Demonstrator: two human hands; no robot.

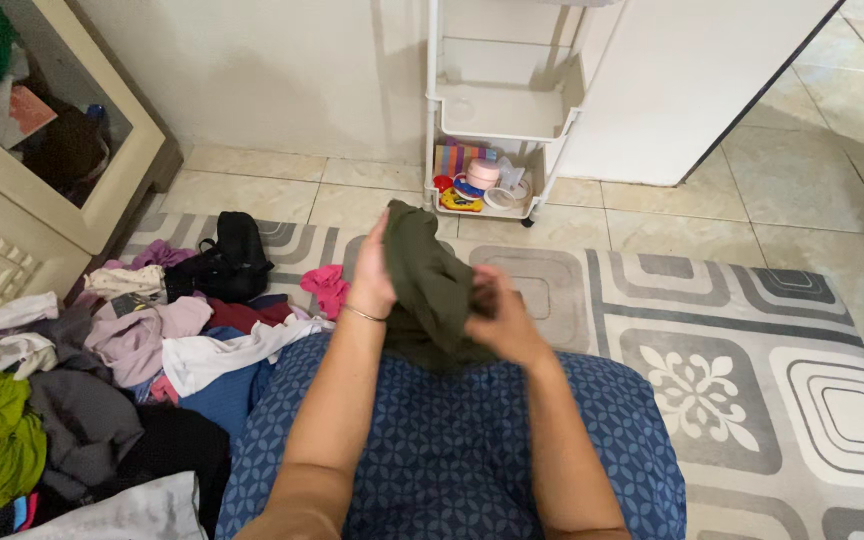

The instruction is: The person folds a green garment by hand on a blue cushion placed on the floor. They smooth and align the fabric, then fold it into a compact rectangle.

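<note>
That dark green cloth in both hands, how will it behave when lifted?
Probably floppy: the dark green cloth folds and droops between the left hand and right hand. Likely light, since it bunches easily. Unlikely to slip; it looks soft and matte.

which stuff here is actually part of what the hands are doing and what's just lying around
In hand:
- dark green garment, held up over the lap
- left hand, gripping its left side
- right hand, gripping its lower right edge

Lying about:
- clothes pile on the left
- black bag
- white cart
- patterned rug
</note>
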